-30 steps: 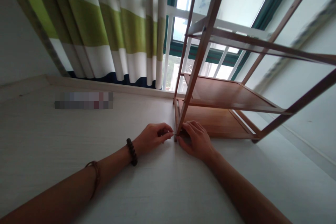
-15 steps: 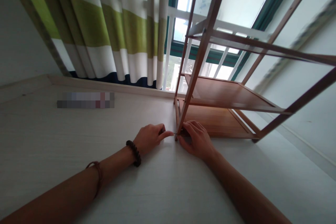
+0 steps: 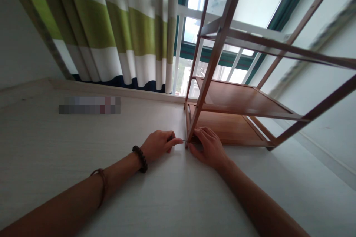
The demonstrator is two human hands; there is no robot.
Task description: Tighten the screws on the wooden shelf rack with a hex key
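A brown wooden shelf rack with slim posts stands on a pale surface. My left hand is closed around a thin metal tool whose tip meets the foot of the rack's nearest post. A beaded bracelet sits on that wrist. My right hand grips the bottom corner of the same post, fingers curled round the lower frame.
Striped green, white and navy curtains hang behind, beside a barred window. A blurred-out patch lies on the surface at left. A white wall runs along the right of the rack.
My left hand has turned slightly at the post's foot, its fingers shifting on the tool. The right hand and rack stay where they were.
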